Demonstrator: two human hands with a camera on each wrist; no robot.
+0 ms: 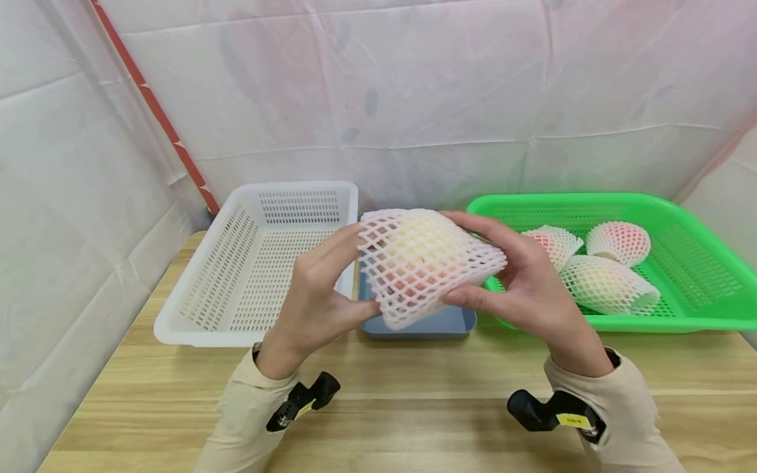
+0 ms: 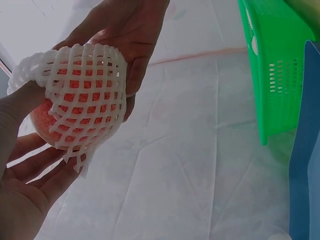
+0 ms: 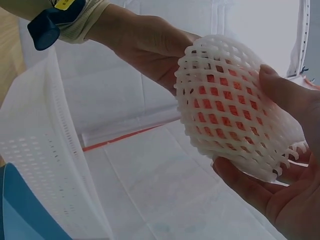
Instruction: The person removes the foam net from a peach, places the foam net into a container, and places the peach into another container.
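Above the table, both hands hold a red-and-yellow round fruit (image 1: 422,253) wrapped in a white foam net (image 2: 82,95). My left hand (image 1: 319,292) grips the wide open end of the net, its thumb at the edge; in the left wrist view the bare red skin of the fruit shows there. My right hand (image 1: 523,282) pinches the narrower end between thumb and fingers. The right wrist view shows the net stretched over the fruit (image 3: 227,105), with the right thumb on top and fingers below. Some left fingers are hidden behind the net.
A white perforated basket (image 1: 168,318) stands at the left. At the right, a green basket (image 1: 704,256) holds several net-wrapped fruits (image 1: 609,286). A blue-grey tray (image 1: 437,326) lies between them, partly under the held fruit. White cloth (image 1: 414,98) hangs behind the wooden table (image 1: 414,407).
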